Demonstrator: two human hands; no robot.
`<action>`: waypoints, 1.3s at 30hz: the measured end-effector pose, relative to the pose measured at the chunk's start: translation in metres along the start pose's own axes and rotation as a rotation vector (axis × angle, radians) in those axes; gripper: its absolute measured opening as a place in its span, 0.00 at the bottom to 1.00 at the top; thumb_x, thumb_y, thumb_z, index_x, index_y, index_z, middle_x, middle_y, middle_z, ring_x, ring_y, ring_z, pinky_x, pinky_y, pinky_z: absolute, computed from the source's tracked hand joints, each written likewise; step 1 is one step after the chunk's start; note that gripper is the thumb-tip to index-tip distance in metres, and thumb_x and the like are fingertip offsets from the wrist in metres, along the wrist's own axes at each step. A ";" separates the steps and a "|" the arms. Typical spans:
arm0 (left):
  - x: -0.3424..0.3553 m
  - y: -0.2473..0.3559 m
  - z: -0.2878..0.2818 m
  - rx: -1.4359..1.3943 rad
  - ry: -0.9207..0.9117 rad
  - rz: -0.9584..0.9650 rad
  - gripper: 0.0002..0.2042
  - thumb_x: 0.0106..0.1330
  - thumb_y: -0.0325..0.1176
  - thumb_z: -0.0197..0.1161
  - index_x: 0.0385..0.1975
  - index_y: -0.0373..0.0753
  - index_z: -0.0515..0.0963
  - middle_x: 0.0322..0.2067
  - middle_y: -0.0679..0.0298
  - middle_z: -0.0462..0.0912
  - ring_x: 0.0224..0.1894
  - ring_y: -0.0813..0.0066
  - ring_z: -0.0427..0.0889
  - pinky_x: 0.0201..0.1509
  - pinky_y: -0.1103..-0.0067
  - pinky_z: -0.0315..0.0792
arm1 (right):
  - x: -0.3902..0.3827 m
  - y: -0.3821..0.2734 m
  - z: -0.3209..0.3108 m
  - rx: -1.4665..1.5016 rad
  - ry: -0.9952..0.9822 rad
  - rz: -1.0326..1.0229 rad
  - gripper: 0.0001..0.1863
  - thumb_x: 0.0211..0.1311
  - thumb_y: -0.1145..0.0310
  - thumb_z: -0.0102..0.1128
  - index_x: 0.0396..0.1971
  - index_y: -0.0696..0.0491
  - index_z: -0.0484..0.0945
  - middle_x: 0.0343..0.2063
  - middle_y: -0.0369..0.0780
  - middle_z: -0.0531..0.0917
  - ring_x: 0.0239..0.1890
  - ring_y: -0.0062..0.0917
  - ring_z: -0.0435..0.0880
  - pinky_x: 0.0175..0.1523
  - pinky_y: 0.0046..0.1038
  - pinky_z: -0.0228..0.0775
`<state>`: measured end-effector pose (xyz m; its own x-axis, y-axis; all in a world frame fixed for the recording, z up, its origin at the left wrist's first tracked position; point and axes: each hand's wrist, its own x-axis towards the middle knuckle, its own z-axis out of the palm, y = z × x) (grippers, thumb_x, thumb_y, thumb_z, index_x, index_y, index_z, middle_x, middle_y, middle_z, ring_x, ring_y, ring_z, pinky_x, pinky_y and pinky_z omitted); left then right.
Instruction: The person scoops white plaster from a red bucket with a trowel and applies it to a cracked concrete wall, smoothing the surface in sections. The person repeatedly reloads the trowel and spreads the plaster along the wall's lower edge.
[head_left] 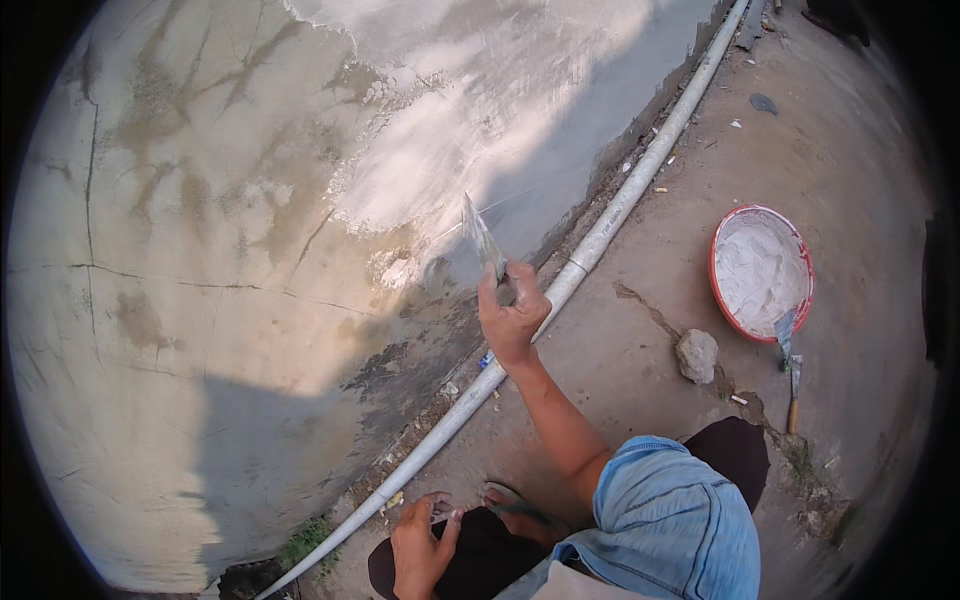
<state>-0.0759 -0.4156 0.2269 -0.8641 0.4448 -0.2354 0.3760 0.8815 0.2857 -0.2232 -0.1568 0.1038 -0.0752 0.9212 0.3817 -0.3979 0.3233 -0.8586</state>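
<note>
My right hand point(514, 315) is closed on a flat metal scraper point(480, 235), its blade tilted up at the cracked plaster wall point(170, 200), by the edge of a smoother, pale patch point(430, 150). I cannot tell whether the blade touches the wall. My left hand point(425, 550) is low at my dark-clothed knee point(480, 570), fingers curled toward the thumb; what they hold, if anything, is too small to make out.
A long white pipe point(630, 198) runs along the wall's foot. At right stands a red-rimmed bowl point(750, 270) of white paste with a blade point(783, 330) in it, beside a rock point(696, 356) and a wooden-handled knife point(793, 410). A dark shape point(838, 20) is at the top right.
</note>
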 end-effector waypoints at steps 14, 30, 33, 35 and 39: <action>-0.003 0.044 -0.011 -0.330 -0.106 0.146 0.12 0.59 0.30 0.68 0.42 0.35 0.79 0.38 0.47 0.83 0.41 0.47 0.82 0.44 0.65 0.76 | 0.071 0.131 -0.019 -0.425 0.030 0.183 0.22 0.59 0.72 0.58 0.54 0.56 0.79 0.39 0.51 0.86 0.40 0.42 0.87 0.48 0.37 0.75; -0.010 -0.077 -0.044 -0.390 -0.317 0.580 0.15 0.58 0.30 0.68 0.43 0.33 0.78 0.41 0.52 0.83 0.45 0.52 0.82 0.49 0.67 0.76 | -0.044 0.054 -0.002 -0.446 0.110 0.022 0.19 0.61 0.77 0.57 0.52 0.63 0.79 0.36 0.51 0.87 0.35 0.32 0.88 0.41 0.30 0.77; -0.004 -0.096 -0.044 -0.419 -0.332 0.676 0.14 0.58 0.29 0.67 0.43 0.34 0.78 0.40 0.52 0.83 0.44 0.52 0.82 0.49 0.67 0.76 | -0.039 0.095 0.009 -0.615 0.131 0.221 0.20 0.61 0.76 0.57 0.54 0.61 0.78 0.36 0.52 0.87 0.36 0.35 0.88 0.43 0.32 0.76; 0.001 -0.103 -0.045 -0.444 -0.341 0.697 0.14 0.58 0.29 0.67 0.43 0.34 0.78 0.39 0.53 0.83 0.44 0.53 0.81 0.48 0.67 0.76 | -0.070 0.079 0.033 -0.483 0.058 0.096 0.23 0.58 0.76 0.59 0.55 0.57 0.79 0.41 0.51 0.86 0.40 0.37 0.88 0.46 0.32 0.76; 0.012 -0.110 -0.051 -0.502 -0.353 0.712 0.14 0.58 0.29 0.66 0.43 0.34 0.77 0.39 0.53 0.82 0.44 0.53 0.81 0.48 0.66 0.76 | -0.156 0.020 0.068 -0.359 -0.155 -0.257 0.27 0.54 0.78 0.63 0.57 0.53 0.79 0.48 0.48 0.84 0.46 0.35 0.87 0.47 0.27 0.78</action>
<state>-0.1447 -0.5148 0.2397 -0.3041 0.9478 -0.0959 0.5179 0.2490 0.8184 -0.2820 -0.3084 0.0506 -0.1619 0.7672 0.6206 -0.0824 0.6162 -0.7832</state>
